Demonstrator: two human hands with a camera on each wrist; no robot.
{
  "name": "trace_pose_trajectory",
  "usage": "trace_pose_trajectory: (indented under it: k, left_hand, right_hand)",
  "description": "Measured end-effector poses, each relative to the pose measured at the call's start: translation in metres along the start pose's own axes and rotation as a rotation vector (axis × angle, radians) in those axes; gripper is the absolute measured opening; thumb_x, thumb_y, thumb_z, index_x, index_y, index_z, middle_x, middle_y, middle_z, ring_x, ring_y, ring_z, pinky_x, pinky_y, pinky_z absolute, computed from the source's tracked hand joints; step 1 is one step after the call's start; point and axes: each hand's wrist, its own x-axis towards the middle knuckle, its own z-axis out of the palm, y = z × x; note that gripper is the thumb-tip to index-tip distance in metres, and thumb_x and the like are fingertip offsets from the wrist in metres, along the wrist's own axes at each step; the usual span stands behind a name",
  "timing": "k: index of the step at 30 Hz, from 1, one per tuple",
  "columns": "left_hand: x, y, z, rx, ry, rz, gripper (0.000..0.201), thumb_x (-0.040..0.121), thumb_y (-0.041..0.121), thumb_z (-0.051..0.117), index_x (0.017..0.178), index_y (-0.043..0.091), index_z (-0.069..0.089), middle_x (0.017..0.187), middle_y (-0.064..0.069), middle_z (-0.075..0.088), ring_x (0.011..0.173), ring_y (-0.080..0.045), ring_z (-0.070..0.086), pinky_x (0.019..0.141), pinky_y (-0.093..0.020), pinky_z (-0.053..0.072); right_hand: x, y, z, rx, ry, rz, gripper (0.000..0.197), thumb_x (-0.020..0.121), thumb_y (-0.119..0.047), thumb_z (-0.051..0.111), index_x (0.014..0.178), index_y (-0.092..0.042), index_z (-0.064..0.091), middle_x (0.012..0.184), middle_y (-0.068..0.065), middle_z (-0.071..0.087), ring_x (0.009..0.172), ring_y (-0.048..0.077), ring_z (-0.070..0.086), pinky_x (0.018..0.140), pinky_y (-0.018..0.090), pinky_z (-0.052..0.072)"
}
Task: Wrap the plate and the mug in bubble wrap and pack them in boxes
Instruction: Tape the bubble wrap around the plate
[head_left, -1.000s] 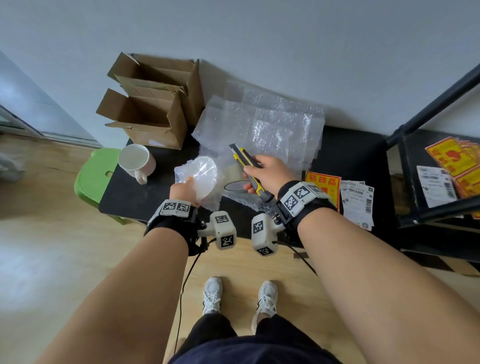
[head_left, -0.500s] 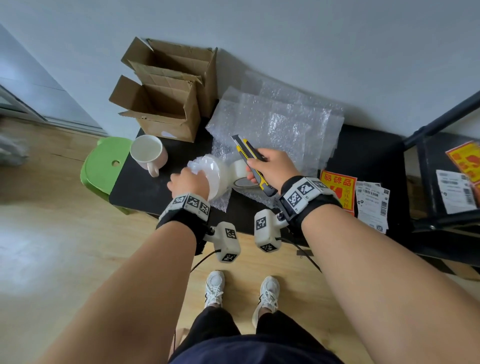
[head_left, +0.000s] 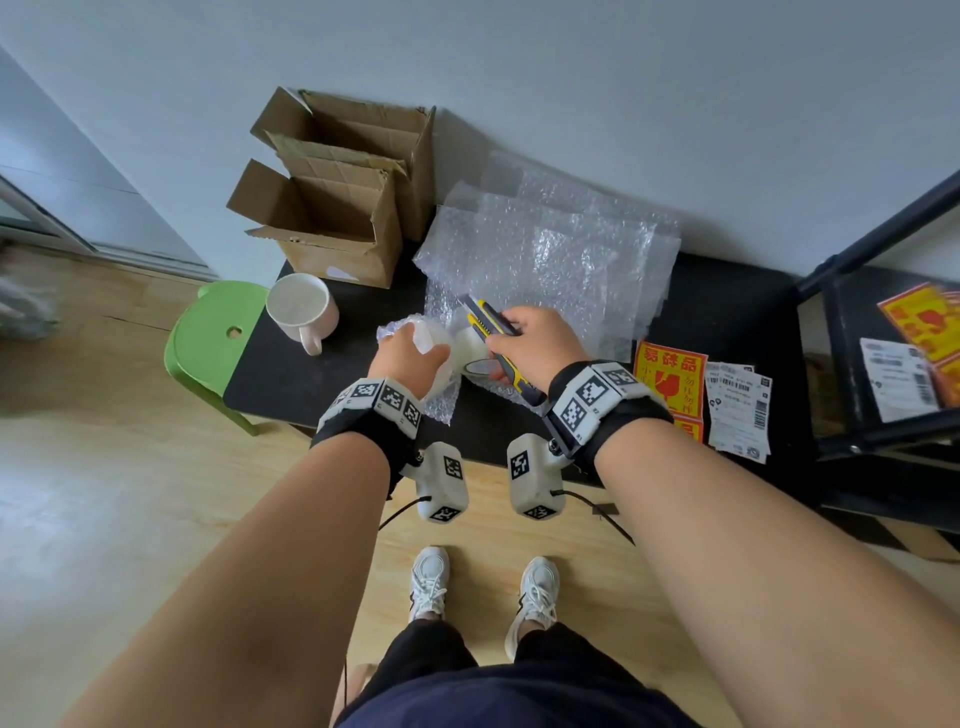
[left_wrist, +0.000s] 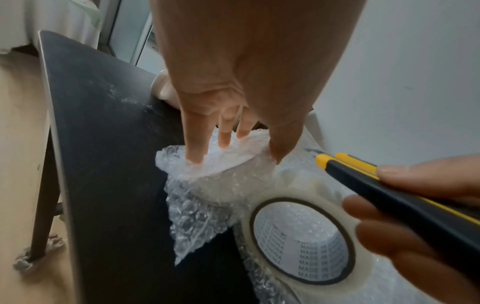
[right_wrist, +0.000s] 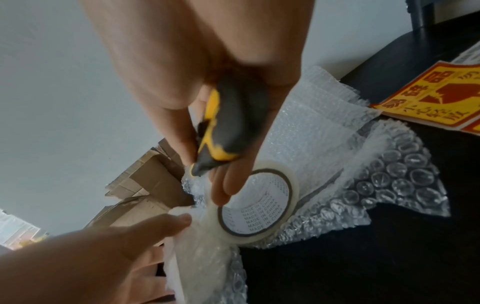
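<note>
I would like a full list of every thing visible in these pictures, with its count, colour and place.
wrapped plate: 1, white under clear bubble wrap, table front, under the left hand
tape roll: 1, clear, beside the wrapped plate
utility knife: 1, black and yellow, in the right hand
mug: 1, pale pink, table left, unwrapped
bubble wrap sheets: several, clear, table back
cardboard boxes: 2, brown, open, back left
table: 1, black
stool: 1, green, left of table
stickers: some, yellow and red, table right
labels: some, white, beside stickers
left hand: holds the plate
right hand: grips the knife
</note>
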Motion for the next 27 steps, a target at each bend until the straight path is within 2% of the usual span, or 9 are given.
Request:
trace_pose_trajectory:
  k: [2, 4, 6, 10, 13, 16, 19, 23, 27]
  left_hand:
    - [0.001, 0.0, -0.002, 0.014, -0.023, 0.006, 0.062, 0.095, 0.036, 0.053, 0.146, 0.009, 0.033, 0.143, -0.017, 0.044, 0.126, -0.031, 0.047, 0.088, -0.029, 0.035]
    - [0.003, 0.001, -0.004, 0.021, -0.059, 0.005, 0.062, 0.096, 0.036, 0.051, 0.147, 0.008, 0.031, 0.143, -0.017, 0.044, 0.129, -0.031, 0.044, 0.096, -0.031, 0.035]
    - [0.002, 0.001, -0.005, 0.04, -0.077, 0.018, 0.06, 0.096, 0.036, 0.05, 0.146, 0.007, 0.033, 0.142, -0.017, 0.045, 0.129, -0.032, 0.044, 0.098, -0.033, 0.036]
    - [0.0, 0.0, -0.008, 0.047, -0.036, 0.072, 0.051, 0.098, 0.035, 0.049, 0.137, 0.003, 0.044, 0.134, -0.02, 0.053, 0.121, -0.036, 0.05, 0.096, -0.037, 0.041]
    - [-0.001, 0.001, -0.01, 0.054, -0.05, 0.092, 0.05, 0.098, 0.035, 0.049, 0.135, 0.002, 0.045, 0.131, -0.021, 0.054, 0.119, -0.037, 0.052, 0.094, -0.037, 0.043]
    - [0.002, -0.001, -0.011, 0.047, -0.064, 0.098, 0.05, 0.097, 0.036, 0.051, 0.132, 0.001, 0.047, 0.127, -0.022, 0.056, 0.114, -0.039, 0.055, 0.092, -0.04, 0.046]
    - [0.007, -0.003, -0.01, 0.061, -0.064, 0.109, 0.047, 0.096, 0.037, 0.052, 0.125, 0.001, 0.052, 0.119, -0.022, 0.06, 0.108, -0.039, 0.059, 0.087, -0.04, 0.048]
    - [0.009, -0.004, -0.01, 0.096, -0.084, 0.109, 0.045, 0.096, 0.037, 0.05, 0.122, 0.0, 0.053, 0.117, -0.022, 0.06, 0.106, -0.04, 0.058, 0.086, -0.04, 0.047]
    - [0.011, -0.004, -0.009, 0.119, -0.088, 0.116, 0.045, 0.097, 0.036, 0.048, 0.121, -0.001, 0.052, 0.118, -0.023, 0.059, 0.108, -0.039, 0.057, 0.086, -0.038, 0.045]
  right_hand:
    - [-0.008, -0.005, 0.001, -0.015, -0.008, 0.047, 0.04, 0.09, -0.012, 0.058, 0.13, -0.017, 0.057, 0.093, 0.001, 0.07, 0.055, 0.018, 0.069, 0.056, 0.026, 0.058]
    - [-0.014, -0.008, 0.004, -0.027, -0.03, 0.077, 0.051, 0.089, -0.011, 0.055, 0.138, -0.023, 0.051, 0.095, 0.004, 0.07, 0.053, 0.023, 0.069, 0.051, 0.03, 0.058]
    - [-0.02, -0.012, 0.007, -0.091, -0.05, 0.095, 0.053, 0.088, -0.012, 0.051, 0.139, -0.029, 0.049, 0.096, 0.003, 0.068, 0.054, 0.027, 0.069, 0.054, 0.037, 0.06]
    - [-0.031, -0.022, 0.011, -0.269, -0.126, 0.079, 0.036, 0.092, -0.013, 0.046, 0.123, -0.025, 0.058, 0.077, -0.001, 0.058, 0.059, 0.033, 0.067, 0.063, 0.045, 0.06]
    - [-0.033, -0.025, 0.019, -0.363, -0.13, 0.104, 0.031, 0.093, -0.013, 0.044, 0.122, -0.016, 0.056, 0.087, 0.008, 0.062, 0.066, 0.033, 0.066, 0.067, 0.044, 0.06]
    - [-0.03, -0.024, 0.029, -0.384, -0.126, 0.13, 0.021, 0.093, -0.013, 0.042, 0.109, -0.012, 0.056, 0.083, 0.011, 0.06, 0.056, 0.03, 0.062, 0.056, 0.036, 0.056]
    - [-0.025, -0.026, 0.036, -0.435, -0.127, 0.144, 0.017, 0.094, -0.013, 0.04, 0.104, -0.012, 0.054, 0.079, 0.009, 0.056, 0.054, 0.025, 0.055, 0.054, 0.034, 0.05]
    - [-0.021, -0.031, 0.038, -0.503, -0.192, 0.188, 0.015, 0.097, -0.011, 0.039, 0.11, -0.014, 0.046, 0.073, 0.003, 0.043, 0.059, 0.016, 0.043, 0.05, 0.026, 0.035]
    - [-0.018, -0.036, 0.035, -0.541, -0.259, 0.225, 0.041, 0.098, -0.007, 0.037, 0.139, -0.009, 0.04, 0.073, 0.001, 0.038, 0.06, 0.014, 0.039, 0.051, 0.022, 0.033]
